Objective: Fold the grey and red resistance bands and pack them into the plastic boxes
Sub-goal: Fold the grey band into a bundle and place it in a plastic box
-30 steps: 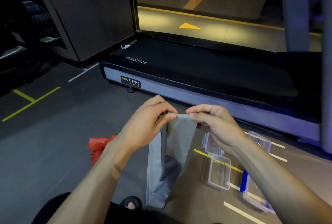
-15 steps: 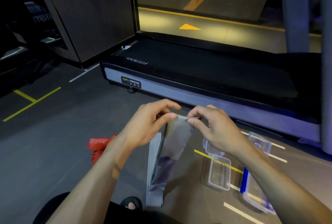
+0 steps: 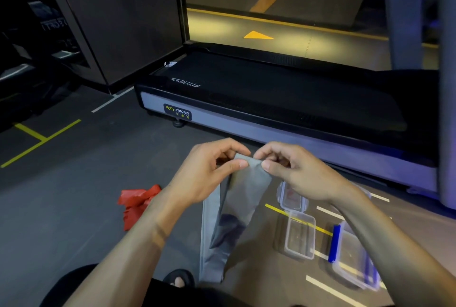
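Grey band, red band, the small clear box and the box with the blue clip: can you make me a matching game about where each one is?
Things:
1. grey band
2. red band
3. small clear box
4. box with the blue clip

Places:
A. crumpled on the floor, beside the left arm
B. on the floor at the far right, partly under the right arm
C. hanging down, its top edge pinched by the left hand and the right hand
D. open on the floor, across a yellow line

Pairs: 1-C, 2-A, 3-D, 4-B
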Tool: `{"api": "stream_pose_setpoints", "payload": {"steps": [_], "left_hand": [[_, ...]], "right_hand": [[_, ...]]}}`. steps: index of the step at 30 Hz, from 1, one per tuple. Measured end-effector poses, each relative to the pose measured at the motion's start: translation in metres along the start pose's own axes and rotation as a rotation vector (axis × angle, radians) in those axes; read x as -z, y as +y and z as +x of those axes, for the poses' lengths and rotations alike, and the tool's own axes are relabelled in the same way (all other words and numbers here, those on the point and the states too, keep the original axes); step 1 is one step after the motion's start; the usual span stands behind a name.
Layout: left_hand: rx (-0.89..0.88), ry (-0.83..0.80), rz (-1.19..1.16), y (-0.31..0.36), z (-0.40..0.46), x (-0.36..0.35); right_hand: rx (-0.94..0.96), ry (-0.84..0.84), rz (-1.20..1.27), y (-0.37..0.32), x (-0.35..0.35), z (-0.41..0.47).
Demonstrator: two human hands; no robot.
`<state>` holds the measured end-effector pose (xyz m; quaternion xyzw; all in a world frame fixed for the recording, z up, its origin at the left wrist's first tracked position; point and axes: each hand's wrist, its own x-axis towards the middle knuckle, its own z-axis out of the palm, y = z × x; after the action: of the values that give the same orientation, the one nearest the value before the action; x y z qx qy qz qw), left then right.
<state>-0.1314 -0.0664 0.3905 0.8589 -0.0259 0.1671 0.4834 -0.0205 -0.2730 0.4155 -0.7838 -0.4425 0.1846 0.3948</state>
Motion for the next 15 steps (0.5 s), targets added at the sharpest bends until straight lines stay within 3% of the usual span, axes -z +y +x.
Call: {"api": "stream_pose_setpoints", "payload": {"steps": [3,8,15], "left_hand": [[0.016,-0.010,-0.028,-0.002,0.001,-0.002],[0.015,-0.048,-0.108,-0.005,0.002,-0.007],[0.055,-0.074,-0.219,-0.003,0.001,-0.012]], "right_hand": [[0.015,-0.013,-0.009,-0.006,-0.001,-0.003],[0.056,0.117,-0.043,-0.004,-0.007,-0.001],[0.003,0.102,-0.045,0.002,-0.002,0.000]]}}
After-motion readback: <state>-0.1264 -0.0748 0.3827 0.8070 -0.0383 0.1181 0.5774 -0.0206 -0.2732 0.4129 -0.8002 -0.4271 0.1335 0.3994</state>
